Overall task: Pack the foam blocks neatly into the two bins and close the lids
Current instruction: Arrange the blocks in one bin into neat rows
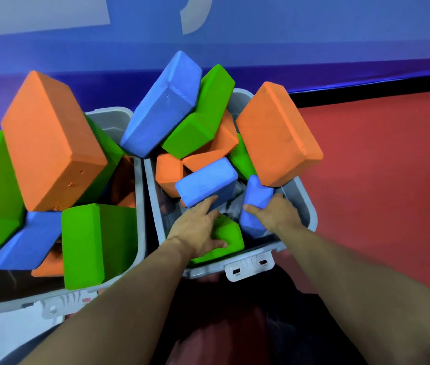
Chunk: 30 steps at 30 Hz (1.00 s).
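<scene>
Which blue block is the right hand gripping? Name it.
The small blue block at the right bin's near right corner, gripped by the right hand; the left hand touches another, and two go untouched.

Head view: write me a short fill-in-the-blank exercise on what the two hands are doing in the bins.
1. Both hands reach into the ____ bin.
2. The left hand lies on a ____ foam block at the bin's near wall.
3. The right hand grips a ____ foam block.
4. Neither bin has its ____ closed.

Missing words: right; green; blue; lid
</scene>
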{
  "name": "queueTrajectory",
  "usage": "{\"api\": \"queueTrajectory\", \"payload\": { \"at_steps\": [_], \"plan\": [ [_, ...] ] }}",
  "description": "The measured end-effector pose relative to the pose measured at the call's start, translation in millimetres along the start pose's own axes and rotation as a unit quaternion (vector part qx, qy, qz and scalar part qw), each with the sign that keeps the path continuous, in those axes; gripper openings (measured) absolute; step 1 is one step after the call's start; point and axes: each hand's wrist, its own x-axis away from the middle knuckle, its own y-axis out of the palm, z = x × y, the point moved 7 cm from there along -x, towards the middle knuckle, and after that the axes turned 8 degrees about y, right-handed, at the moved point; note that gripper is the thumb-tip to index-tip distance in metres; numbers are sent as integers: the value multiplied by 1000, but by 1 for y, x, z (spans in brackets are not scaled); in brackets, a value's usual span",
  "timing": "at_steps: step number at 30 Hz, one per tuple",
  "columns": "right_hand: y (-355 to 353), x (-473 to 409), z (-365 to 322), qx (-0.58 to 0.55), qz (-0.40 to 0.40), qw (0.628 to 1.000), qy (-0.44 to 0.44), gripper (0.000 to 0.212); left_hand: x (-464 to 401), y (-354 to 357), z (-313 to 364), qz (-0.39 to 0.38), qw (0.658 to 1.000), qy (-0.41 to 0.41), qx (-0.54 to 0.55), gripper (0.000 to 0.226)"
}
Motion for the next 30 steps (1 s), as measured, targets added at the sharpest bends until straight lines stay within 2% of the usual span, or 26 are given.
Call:
{"api": "queueTrajectory", "payload": {
  "at_steps": [2, 3, 6, 8, 11, 13, 16, 18, 20, 24, 28, 30],
  "plan": [
    [-24, 6, -12, 109, 86, 985, -98, 73, -2, 2, -1, 2, 1000, 10, -24, 91],
    [-32, 9, -20, 160, 102, 970, -155, 66, -3, 5, -1, -1, 999, 17, -45, 92],
    [-33, 17, -39, 280, 42, 908, -309, 49, -3, 13, -8, -13, 996, 23, -90, 86],
    [-19, 24, -48, 348, 3, 847, -402, 44, -3, 8, -10, 28, 995, 46, -82, 73],
    [7, 28, -59, 421, -4, 754, -504, 64, -3, 1, -17, 95, 990, 75, -70, 63],
    [11, 22, -70, 442, -5, 736, -512, 82, -2, 5, -19, 83, 990, 79, -78, 63],
    [9, 7, -70, 531, -60, 710, -458, 90, -1, 10, -15, 60, 993, 71, -79, 61],
    [8, 4, -65, 573, -61, 682, -451, 94, -2, 15, -15, 27, 992, 61, -105, 77],
    [12, 4, -60, 579, -26, 664, -472, 91, -5, 17, -13, 9, 987, 49, -151, 87],
    [17, 1, -56, 540, 39, 661, -519, 75, -8, 13, -4, 19, 977, 23, -213, 81],
    [16, 1, -57, 497, 53, 651, -572, 83, -6, 8, -6, 11, 978, 15, -206, 80],
    [19, 1, -58, 484, 21, 667, -566, 86, -1, 5, -12, 6, 979, 15, -204, 82]
  ]
}}
